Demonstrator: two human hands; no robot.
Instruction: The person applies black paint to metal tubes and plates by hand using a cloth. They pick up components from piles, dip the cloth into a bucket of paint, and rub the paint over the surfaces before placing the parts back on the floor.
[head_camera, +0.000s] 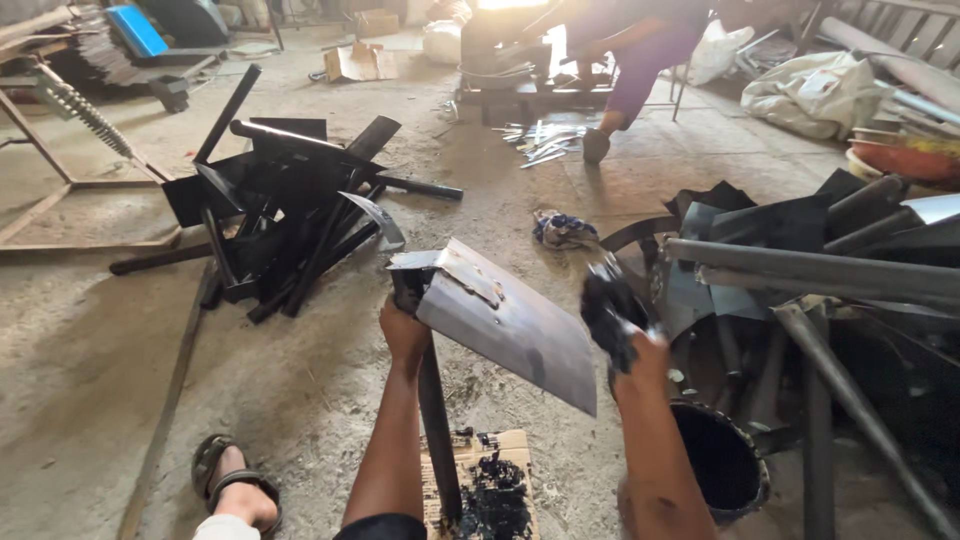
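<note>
Gripped tightly around its dark handle by the left hand (403, 335), a grey metal shovel (505, 322) is held upright while a black paint-soaked rag (610, 312) is clenched in the right hand (645, 358).

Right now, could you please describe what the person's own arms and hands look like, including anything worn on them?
Both forearms are bare, with no sleeves, watch or rings visible. The left hand wears no glove. The right hand is smeared with black paint; whether it wears a glove is unclear.

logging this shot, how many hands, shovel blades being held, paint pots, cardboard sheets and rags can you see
hands: 2, left hand and right hand
shovel blade with handle socket: 1
black paint pot: 1
paint-stained cardboard sheet: 1
rags: 2, black rag in the right hand, crumpled cloth on the floor
total: 7
</note>
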